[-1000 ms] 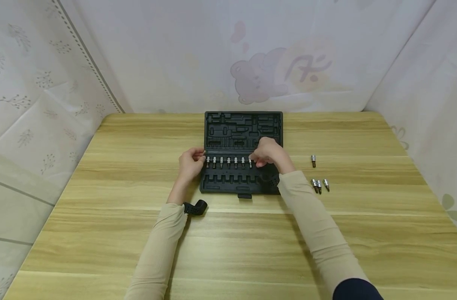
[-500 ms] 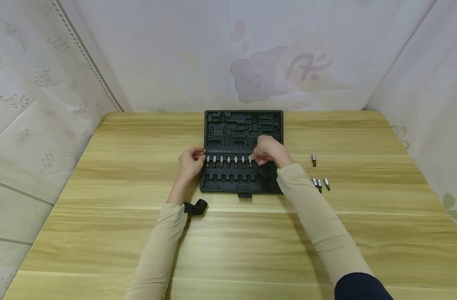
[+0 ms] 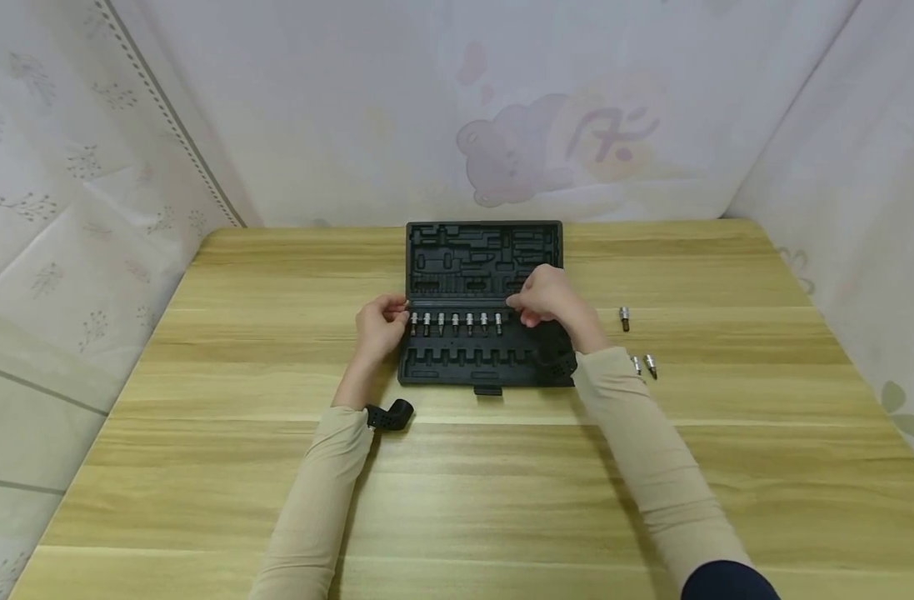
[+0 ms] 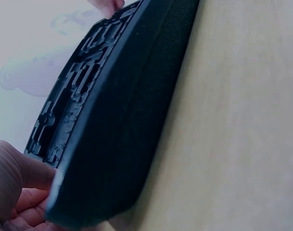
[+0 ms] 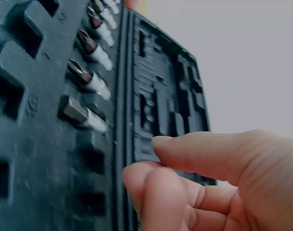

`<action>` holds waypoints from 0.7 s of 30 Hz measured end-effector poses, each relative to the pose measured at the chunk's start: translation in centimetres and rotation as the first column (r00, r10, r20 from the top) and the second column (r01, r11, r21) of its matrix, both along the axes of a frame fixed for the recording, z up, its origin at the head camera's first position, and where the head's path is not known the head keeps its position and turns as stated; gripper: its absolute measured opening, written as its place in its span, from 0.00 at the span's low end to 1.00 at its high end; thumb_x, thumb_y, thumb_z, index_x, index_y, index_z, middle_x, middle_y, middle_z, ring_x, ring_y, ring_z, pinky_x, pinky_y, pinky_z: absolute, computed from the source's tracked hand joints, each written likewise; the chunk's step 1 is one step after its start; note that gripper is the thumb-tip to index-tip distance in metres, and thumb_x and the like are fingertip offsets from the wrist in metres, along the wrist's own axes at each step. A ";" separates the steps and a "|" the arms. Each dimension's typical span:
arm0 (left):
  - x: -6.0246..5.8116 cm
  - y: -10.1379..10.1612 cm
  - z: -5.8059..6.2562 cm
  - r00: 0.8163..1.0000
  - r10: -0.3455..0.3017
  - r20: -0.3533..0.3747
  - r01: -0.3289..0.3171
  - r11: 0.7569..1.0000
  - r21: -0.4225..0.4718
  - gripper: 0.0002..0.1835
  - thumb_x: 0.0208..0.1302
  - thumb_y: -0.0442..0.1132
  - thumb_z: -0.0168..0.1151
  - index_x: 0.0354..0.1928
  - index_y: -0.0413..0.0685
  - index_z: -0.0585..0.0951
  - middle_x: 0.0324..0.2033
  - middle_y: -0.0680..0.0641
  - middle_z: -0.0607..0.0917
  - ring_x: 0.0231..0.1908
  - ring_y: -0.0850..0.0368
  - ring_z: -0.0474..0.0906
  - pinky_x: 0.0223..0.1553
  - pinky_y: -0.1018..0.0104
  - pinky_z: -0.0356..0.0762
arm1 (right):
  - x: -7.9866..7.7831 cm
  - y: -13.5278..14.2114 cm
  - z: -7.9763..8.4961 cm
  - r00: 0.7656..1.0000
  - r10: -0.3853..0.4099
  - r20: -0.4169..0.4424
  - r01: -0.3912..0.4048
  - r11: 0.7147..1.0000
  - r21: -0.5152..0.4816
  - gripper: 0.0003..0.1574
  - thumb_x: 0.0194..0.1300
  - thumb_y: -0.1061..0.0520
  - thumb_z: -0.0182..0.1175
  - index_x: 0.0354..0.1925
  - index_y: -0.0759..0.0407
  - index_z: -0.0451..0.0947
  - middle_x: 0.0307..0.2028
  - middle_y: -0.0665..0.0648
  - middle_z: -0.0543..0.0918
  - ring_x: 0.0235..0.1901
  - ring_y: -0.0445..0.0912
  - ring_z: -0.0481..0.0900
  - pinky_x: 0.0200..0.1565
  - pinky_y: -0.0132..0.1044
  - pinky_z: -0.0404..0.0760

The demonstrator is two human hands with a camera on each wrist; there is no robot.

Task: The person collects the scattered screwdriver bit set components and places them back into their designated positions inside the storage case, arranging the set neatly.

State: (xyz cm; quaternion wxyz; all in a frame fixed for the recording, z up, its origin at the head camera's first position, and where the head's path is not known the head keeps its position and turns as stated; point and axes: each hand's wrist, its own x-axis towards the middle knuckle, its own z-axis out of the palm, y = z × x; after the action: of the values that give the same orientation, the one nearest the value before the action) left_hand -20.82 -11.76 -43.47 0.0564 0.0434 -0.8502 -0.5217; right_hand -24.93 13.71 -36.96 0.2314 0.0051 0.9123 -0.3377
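A black plastic socket case (image 3: 442,375) lies unfolded on the table, with several silver bit sockets (image 3: 455,323) seated in a row in its upper slots. My left hand (image 3: 380,332) holds the case's left edge near the hinge; in the left wrist view its thumb (image 4: 35,173) lies against the case corner, with the fingers partly hidden behind. My right hand (image 3: 548,296) hovers over the right part of the case, thumb and fingers loosely bent with nothing between them. In the right wrist view the nearest seated bit, a hex bit socket (image 5: 81,113), sits just beyond the fingertips.
To the right of the case a bit socket (image 3: 625,318) lies on the wooden table (image 3: 457,500). Closer to the right sleeve (image 3: 644,450) lie more bit sockets (image 3: 651,367), partly hidden by it. A patterned curtain (image 3: 352,108) stands behind the table.
My right hand has let go of the rightmost bit socket in the row and moved slightly up and to the right. The left hand stays at the case edge.
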 end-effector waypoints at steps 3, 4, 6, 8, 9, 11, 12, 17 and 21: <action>0.0 0.0 0.0 1.000 0.002 0.004 -0.002 1.000 -0.001 0.13 0.60 0.27 0.57 0.47 0.31 0.80 0.40 0.36 0.83 0.40 0.45 0.79 0.43 0.58 0.77 | 0.2 0.8 0.4 1.000 -0.010 -0.018 0.009 1.000 -0.018 0.17 0.64 0.55 0.59 0.31 0.71 0.80 0.14 0.54 0.79 0.15 0.43 0.79 0.20 0.34 0.75; 0.0 0.0 0.0 1.000 0.001 0.006 -0.001 1.000 0.000 0.13 0.60 0.27 0.57 0.47 0.31 0.80 0.40 0.36 0.83 0.40 0.45 0.79 0.42 0.58 0.77 | 0.3 1.1 0.5 1.000 -0.011 -0.028 0.010 1.000 -0.016 0.16 0.64 0.55 0.59 0.32 0.71 0.80 0.15 0.53 0.79 0.16 0.43 0.79 0.21 0.34 0.75; 0.0 0.0 0.0 1.000 0.002 0.011 -0.002 1.000 0.002 0.13 0.60 0.27 0.57 0.47 0.32 0.80 0.40 0.36 0.83 0.40 0.45 0.79 0.42 0.58 0.77 | 0.5 1.6 0.6 0.999 -0.007 -0.052 0.007 1.000 -0.012 0.16 0.64 0.56 0.58 0.34 0.71 0.80 0.16 0.53 0.80 0.17 0.43 0.80 0.23 0.36 0.77; 0.0 0.0 -0.1 1.000 0.002 0.014 -0.002 1.000 0.002 0.13 0.61 0.27 0.57 0.47 0.32 0.80 0.40 0.36 0.83 0.40 0.45 0.79 0.42 0.58 0.77 | 0.5 2.1 0.7 0.997 -0.004 -0.082 0.003 1.000 -0.006 0.15 0.64 0.57 0.57 0.36 0.71 0.80 0.17 0.53 0.80 0.18 0.42 0.80 0.27 0.37 0.79; 0.0 0.0 -0.1 1.000 0.004 0.017 -0.004 1.000 0.003 0.13 0.61 0.27 0.57 0.47 0.32 0.80 0.40 0.36 0.83 0.40 0.45 0.79 0.42 0.58 0.77 | 0.6 2.3 0.8 0.996 -0.008 -0.092 0.007 1.000 -0.008 0.15 0.64 0.57 0.57 0.36 0.72 0.80 0.18 0.53 0.80 0.18 0.41 0.79 0.29 0.38 0.80; 0.0 0.0 -0.1 1.000 0.006 0.021 -0.006 1.000 0.001 0.13 0.61 0.27 0.57 0.47 0.32 0.80 0.40 0.36 0.83 0.40 0.45 0.79 0.42 0.59 0.77 | 0.7 2.8 0.9 0.994 -0.015 -0.105 0.014 1.000 -0.012 0.15 0.64 0.58 0.56 0.38 0.72 0.79 0.19 0.53 0.81 0.18 0.40 0.79 0.32 0.40 0.82; -0.1 0.0 -0.1 1.000 0.007 0.020 -0.007 1.000 0.000 0.13 0.61 0.27 0.57 0.47 0.32 0.80 0.41 0.36 0.83 0.40 0.45 0.79 0.42 0.59 0.77 | 0.7 3.0 1.0 0.994 -0.021 -0.107 0.019 1.000 -0.018 0.15 0.64 0.59 0.56 0.38 0.72 0.79 0.19 0.53 0.81 0.18 0.39 0.79 0.33 0.41 0.82; -0.1 0.0 -0.2 1.000 0.009 0.025 -0.009 1.000 -0.004 0.13 0.61 0.27 0.57 0.48 0.32 0.80 0.41 0.36 0.82 0.41 0.45 0.78 0.43 0.58 0.77 | 1.0 4.2 1.2 0.993 -0.032 -0.111 0.029 0.999 -0.029 0.15 0.63 0.59 0.57 0.40 0.73 0.79 0.20 0.54 0.81 0.18 0.39 0.79 0.32 0.39 0.81; -0.1 0.0 -0.2 1.000 0.007 0.027 -0.007 1.000 -0.002 0.13 0.61 0.27 0.57 0.48 0.33 0.79 0.41 0.37 0.82 0.41 0.45 0.78 0.43 0.58 0.76 | 1.0 5.3 1.0 0.992 -0.025 -0.125 0.022 0.999 -0.027 0.14 0.64 0.59 0.56 0.38 0.73 0.79 0.21 0.53 0.82 0.19 0.40 0.80 0.30 0.38 0.79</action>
State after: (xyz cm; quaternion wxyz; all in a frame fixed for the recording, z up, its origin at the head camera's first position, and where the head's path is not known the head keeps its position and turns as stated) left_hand -20.94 -11.80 -43.64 0.0468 0.0531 -0.8513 -0.5199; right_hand -23.91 18.96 -35.92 0.1699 -0.0084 0.9205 -0.3518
